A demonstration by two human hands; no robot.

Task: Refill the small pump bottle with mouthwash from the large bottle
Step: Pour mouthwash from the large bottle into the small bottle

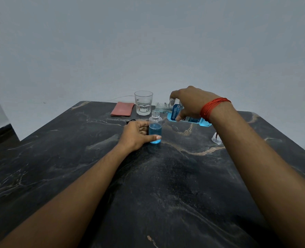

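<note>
The left grip (139, 134) curls round the small pump bottle (155, 128), upright on the counter (166, 185); the right grip (191, 104) holds the large mouthwash bottle (173, 111) tipped, mouth just above its open neck.

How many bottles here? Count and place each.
2. Small clear bottle, upright on the dark table, in the left hand; large blue mouthwash bottle, tilted over it, in the right hand.

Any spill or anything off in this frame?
No spill shows on the table. The small bottle stands upright in the left hand; the right hand tilts the large bottle over its mouth. Nothing stands out.
</note>
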